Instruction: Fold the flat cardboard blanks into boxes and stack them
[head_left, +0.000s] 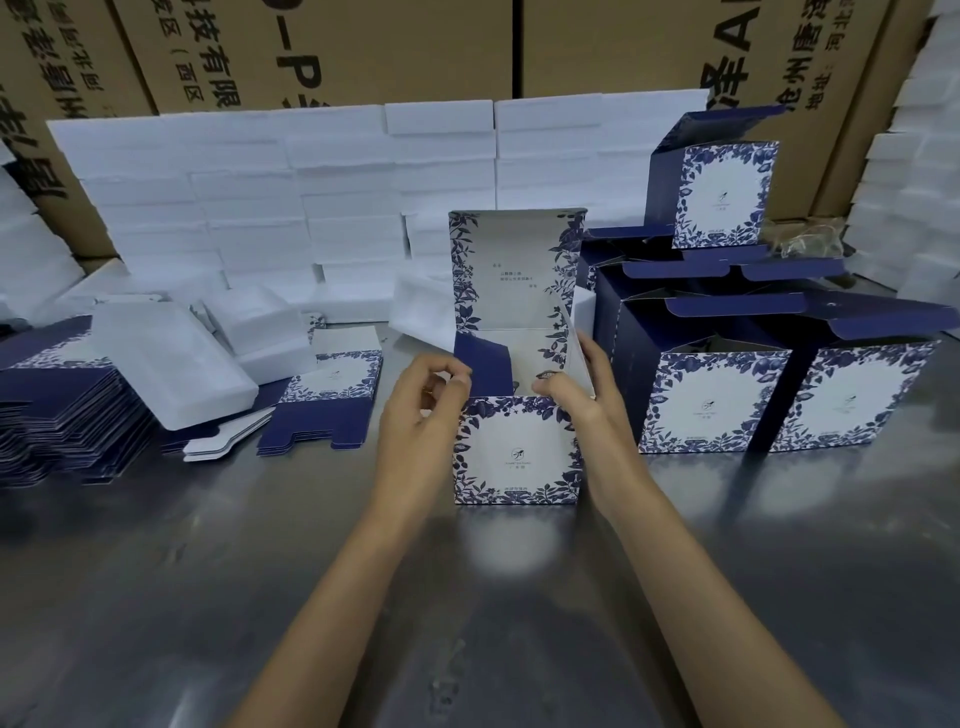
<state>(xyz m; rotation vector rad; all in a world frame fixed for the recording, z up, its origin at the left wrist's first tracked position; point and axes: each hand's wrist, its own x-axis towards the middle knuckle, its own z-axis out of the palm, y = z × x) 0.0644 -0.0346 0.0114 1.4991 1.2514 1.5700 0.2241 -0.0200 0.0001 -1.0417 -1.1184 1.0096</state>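
- Left hand (423, 402): fingers curled, fingertips pinching the dark blue side flap (480, 366) at the open top of the box, apparently to fold it inward.
- Right hand (582, 387): thumb hooked over the front rim, fingers spread against the right side flap, steadying that wall.
- Box in work (517, 449): stands upright on the counter (311, 571) directly before the person, floral front panel facing the viewer, lid (511, 270) raised at the back. Judged part-formed; top flaps not yet closed.
- Finished boxes (714, 402): grouped just right of the box in work, two in front, others behind, one set higher on top; lids open. Placement suits short reach for stacking.
- Flat blanks: one small pile (332, 400) left of the hands, a taller pile (57, 415) at the far left edge, both within reach as feed stock.
- White foam trays (171, 364): lying beside and over the blanks; more walled up behind.
- Large brown cartons (332, 47): backing the workplace.
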